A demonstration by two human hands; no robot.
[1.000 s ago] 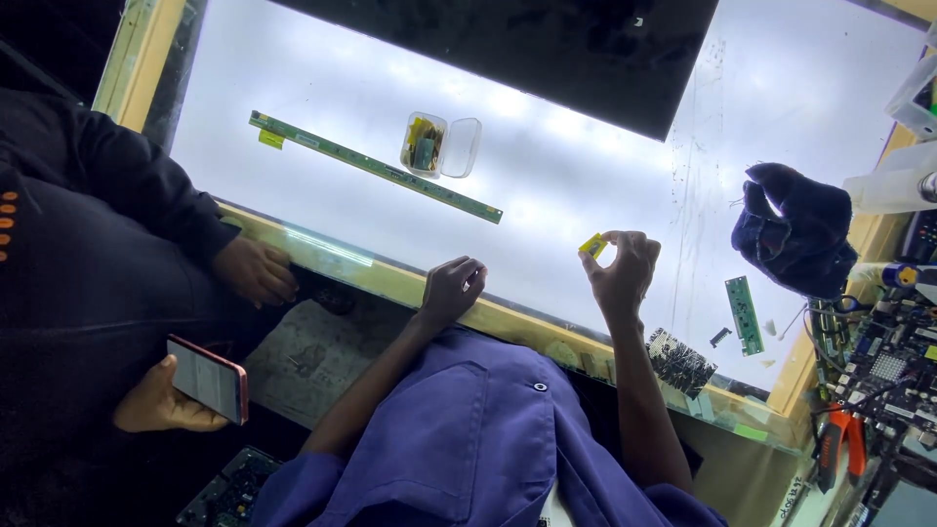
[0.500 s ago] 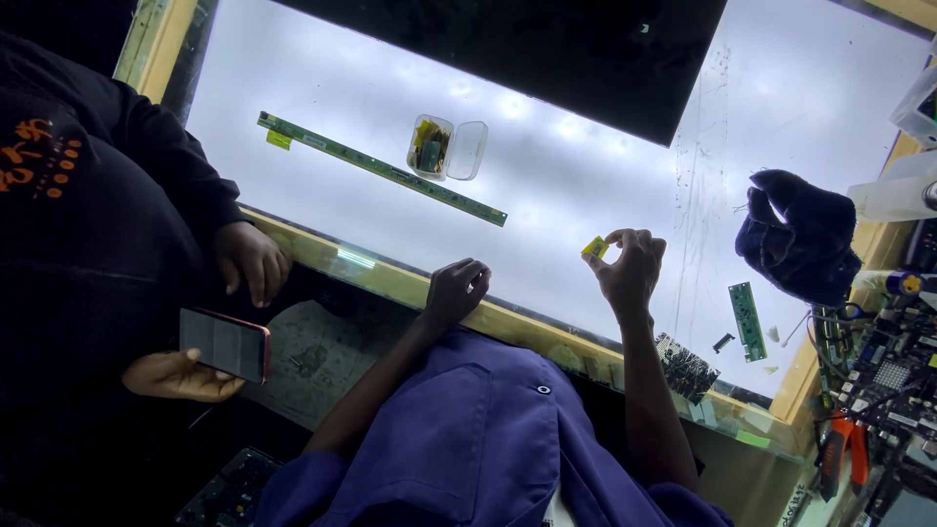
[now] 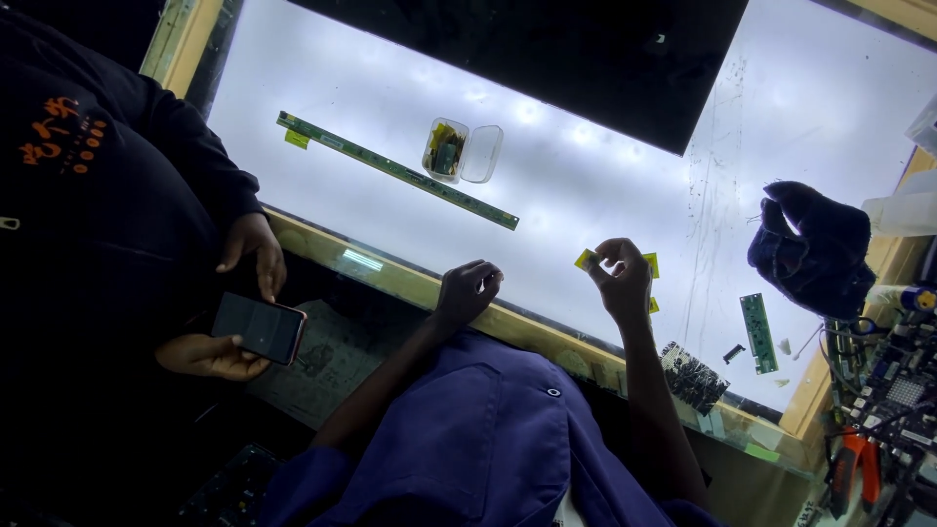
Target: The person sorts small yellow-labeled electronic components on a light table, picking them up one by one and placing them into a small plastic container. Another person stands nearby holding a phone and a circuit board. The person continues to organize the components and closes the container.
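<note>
My right hand [image 3: 622, 281] is raised over the lit white panel [image 3: 586, 185] and pinches a small yellow tab [image 3: 584, 259] between its fingertips. Two more yellow tabs [image 3: 651, 264] lie on the panel just right of that hand. My left hand [image 3: 468, 290] rests at the panel's near wooden edge [image 3: 390, 278] with its fingers curled in; nothing shows in it. Both arms are in blue sleeves.
A long green circuit strip [image 3: 395, 171] and a clear plastic box [image 3: 461, 151] with its lid off lie further out. A small green board [image 3: 756, 332], a dark cloth [image 3: 810, 244] and tools [image 3: 878, 410] are at the right. A person in black at left holds a phone [image 3: 259, 327].
My right hand has kept the yellow tab and turned slightly. The person at left has lifted the phone toward the table edge and brought the other hand over it.
</note>
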